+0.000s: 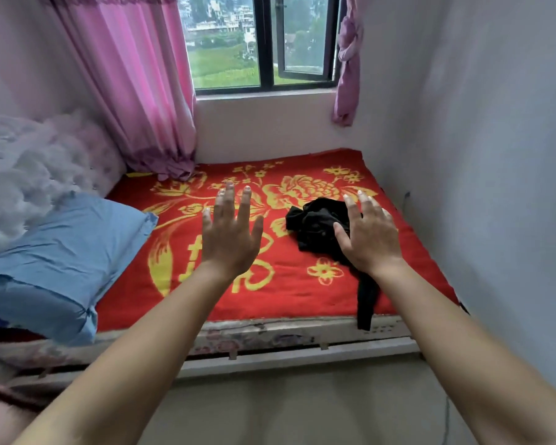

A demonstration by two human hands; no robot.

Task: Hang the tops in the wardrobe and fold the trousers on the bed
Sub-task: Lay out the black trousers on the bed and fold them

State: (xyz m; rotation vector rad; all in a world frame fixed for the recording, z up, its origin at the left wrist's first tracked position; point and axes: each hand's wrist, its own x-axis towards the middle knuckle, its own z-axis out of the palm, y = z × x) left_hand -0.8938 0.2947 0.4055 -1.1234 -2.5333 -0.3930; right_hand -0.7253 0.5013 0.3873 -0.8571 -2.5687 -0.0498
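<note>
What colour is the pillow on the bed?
Light blue; the pillow shows plainly in the head view, at the bed's left.

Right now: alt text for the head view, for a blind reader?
A person's left hand and right hand reach, fingers spread, over a red floral blanket; the right overlaps a crumpled black garment on it. A blue pillow lies at left, with a pink curtain and window behind.
</note>
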